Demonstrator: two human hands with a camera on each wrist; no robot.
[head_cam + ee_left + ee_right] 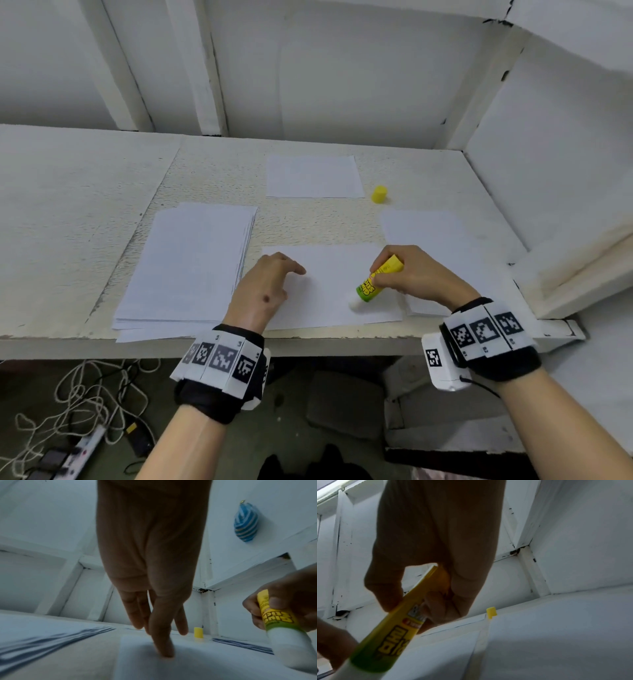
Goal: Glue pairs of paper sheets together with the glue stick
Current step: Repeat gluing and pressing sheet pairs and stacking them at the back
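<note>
Pinching glue stick point(376, 278), right hand point(416, 270) fingers

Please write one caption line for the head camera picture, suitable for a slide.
Right hand rubs the uncapped glue stick on a paper sheet steadied by the left hand.

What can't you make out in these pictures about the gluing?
- Glue tip on the sheet: whether the glue stick touches it; blurred in head view, cut off by the edge in both wrist views.
- Glue already spread: white on white, invisible.
- Right hand fingers: shadowed in right wrist view.
- Stack count: edges too fine.
</note>
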